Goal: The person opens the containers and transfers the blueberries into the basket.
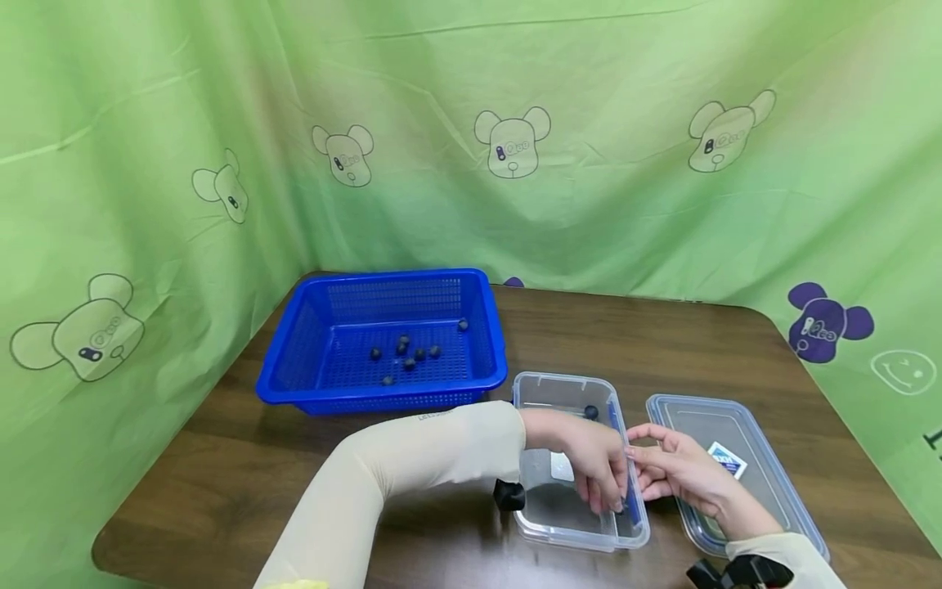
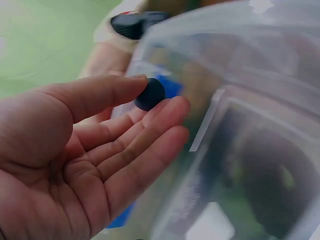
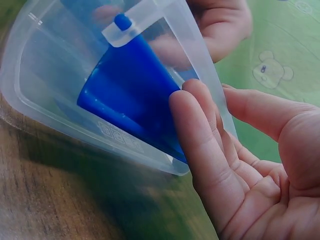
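Observation:
My left hand point(image 1: 596, 460) reaches down into a clear plastic container point(image 1: 559, 379), near its right wall. Between thumb and fingertips it pinches a small dark blue ball point(image 2: 151, 95), clearest in the left wrist view. Another dark ball point(image 1: 591, 412) lies toward the container's far end. At the outside of the right wall, my right hand point(image 1: 686, 470) holds the rim, with the fingers over a blue side latch point(image 3: 132, 90) and the thumb at the wall's edge.
A blue mesh basket point(image 1: 383, 401) with several dark balls point(image 1: 410, 363) stands at the back left. To the container's right lies a clear lid point(image 1: 702, 415) with a sticker. All stand on a brown wooden table point(image 1: 589, 335), before a green curtain point(image 1: 603, 229).

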The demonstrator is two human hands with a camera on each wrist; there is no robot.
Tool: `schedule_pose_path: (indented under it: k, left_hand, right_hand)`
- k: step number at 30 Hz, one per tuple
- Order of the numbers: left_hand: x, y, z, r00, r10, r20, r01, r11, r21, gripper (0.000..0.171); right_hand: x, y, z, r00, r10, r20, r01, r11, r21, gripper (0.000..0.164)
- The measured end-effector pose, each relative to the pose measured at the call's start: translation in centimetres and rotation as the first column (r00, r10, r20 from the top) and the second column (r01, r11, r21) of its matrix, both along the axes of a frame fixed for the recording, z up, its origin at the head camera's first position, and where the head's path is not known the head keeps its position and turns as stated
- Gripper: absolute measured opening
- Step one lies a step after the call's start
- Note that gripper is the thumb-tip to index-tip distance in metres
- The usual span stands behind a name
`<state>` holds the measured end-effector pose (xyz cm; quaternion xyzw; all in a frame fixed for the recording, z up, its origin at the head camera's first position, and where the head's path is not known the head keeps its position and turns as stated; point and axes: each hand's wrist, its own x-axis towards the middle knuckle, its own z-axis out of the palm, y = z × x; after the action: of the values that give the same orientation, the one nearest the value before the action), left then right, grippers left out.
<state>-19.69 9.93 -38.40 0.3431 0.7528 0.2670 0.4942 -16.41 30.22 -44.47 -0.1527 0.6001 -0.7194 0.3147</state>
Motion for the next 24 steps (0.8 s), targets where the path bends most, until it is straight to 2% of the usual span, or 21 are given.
schedule_pose_path:
  k: [5, 11, 18, 24]
  left_hand:
    - [-1.2, -1.4, 1.6, 0.998, 0.04, 0.039, -0.044, 0.993, 0.113, 0.002]
    - [-2.6, -3.6, 2.9, 0.993, 0.085, 0.078, -0.1, 0.971, 0.218, 0.007]
    - [-4.2, -6.6, 4.0, 0.983, 0.136, 0.12, -0.17, 0.92, 0.353, 0.015]
    - [-5.4, -9.2, 4.6, 0.973, 0.191, 0.133, -0.229, 0.883, 0.409, 0.017]
  right_hand:
    - [0.1, 0.0, 0.0, 1.0, 0.001, -0.008, -0.001, 1.0, -0.004, 0.021]
    - [0.1, 0.0, 0.0, 1.0, -0.022, -0.008, 0.022, 0.999, 0.026, 0.018]
    - [0.1, -0.1, 0.2, 0.999, -0.031, -0.006, 0.032, 0.999, 0.027, 0.018]
    - [0.2, 0.0, 0.1, 1.0, -0.026, -0.001, 0.026, 1.0, 0.017, 0.018]
